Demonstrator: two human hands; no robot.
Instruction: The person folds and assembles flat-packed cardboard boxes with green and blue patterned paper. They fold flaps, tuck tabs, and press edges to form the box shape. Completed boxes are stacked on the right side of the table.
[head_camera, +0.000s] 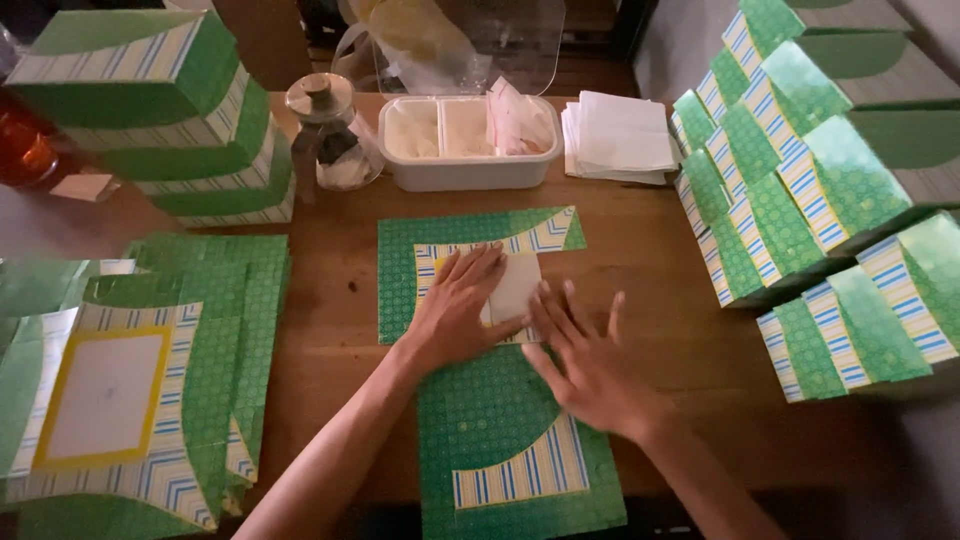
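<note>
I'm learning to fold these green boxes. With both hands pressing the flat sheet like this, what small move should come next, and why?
Probably lift the near flap and fold it over. The left hand and right hand both lie flat on the unfolded box blank, pinning a white sheet at its middle; the blank's long near half lies flat on the wooden table.

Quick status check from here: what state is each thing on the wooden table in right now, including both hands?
Flat green patterned cardboard box blank: unfolded, lying flat.
White paper sheet: on the blank, under both hands.
Left hand: open, palm down on the sheet.
Right hand: open, flat, blurred.
Green box stack, left: folded, stacked.
Green boxes, right: folded, leaning in rows.
Flat blank pile: unfolded.
Glass jar: lidded.
White plastic tray: open.
</note>
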